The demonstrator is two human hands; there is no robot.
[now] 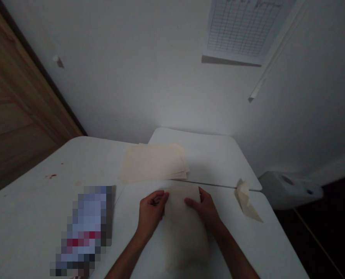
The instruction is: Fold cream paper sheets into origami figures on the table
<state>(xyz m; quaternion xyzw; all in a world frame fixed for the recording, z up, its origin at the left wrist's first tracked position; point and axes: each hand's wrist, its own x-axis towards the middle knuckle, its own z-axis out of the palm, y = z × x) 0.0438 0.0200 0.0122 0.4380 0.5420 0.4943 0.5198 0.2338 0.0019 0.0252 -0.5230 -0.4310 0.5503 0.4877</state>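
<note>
A beige sheet of paper [185, 236] lies lengthwise in front of me on the white table. At its upper left corner, my left hand [151, 211] pinches the edge between thumb and curled fingers. My right hand [205, 207] grips the upper right edge, thumb on top and fingers underneath or behind, partly hidden. Just beyond the paper is a loose stack of similar beige sheets [155, 162], slightly fanned at its right end. To the right, a folded paper shape [246, 201] with pointed ends rests on the table.
On the left of the white table [97, 162] lies a blurred-out blue and red object [83, 228]. Small red marks [52, 176] stain the surface. A pale plastic container [288, 190] stands beyond the right edge. A gridded sheet [242, 29] hangs on the wall; a wooden door [18, 97] is at left.
</note>
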